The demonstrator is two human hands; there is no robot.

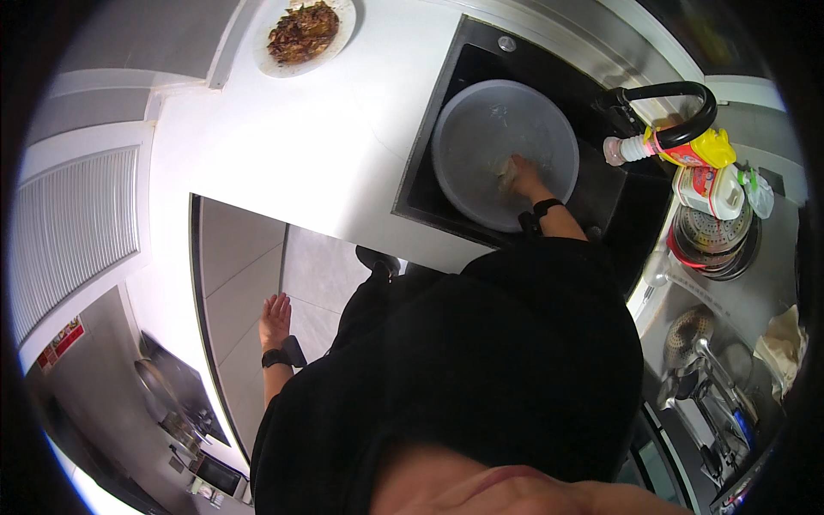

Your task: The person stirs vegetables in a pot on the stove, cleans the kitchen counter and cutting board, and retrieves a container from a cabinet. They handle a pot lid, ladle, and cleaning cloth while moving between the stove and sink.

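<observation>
A round grey basin (473, 145) with cloudy water in it sits in the black sink (595, 154). My right hand (529, 177) reaches into the basin from its near right side, gripping a pale, wet cloth (507, 174). Part of the cloth is hidden by the fingers. My left hand (275, 320) hangs beside my body, away from the counter, with its palm showing and its fingers stretched out. It holds nothing. A black band (546, 207) wraps my right wrist, and another is on the left one.
A black faucet (698, 106) arches over the sink's right side. Detergent bottles (708, 192) and stacked steamer trays (714, 228) stand beyond it. On the white counter (335, 135), a plate (264, 51) holds browned food (302, 32). Ladles and skimmers (690, 335) lie at the right.
</observation>
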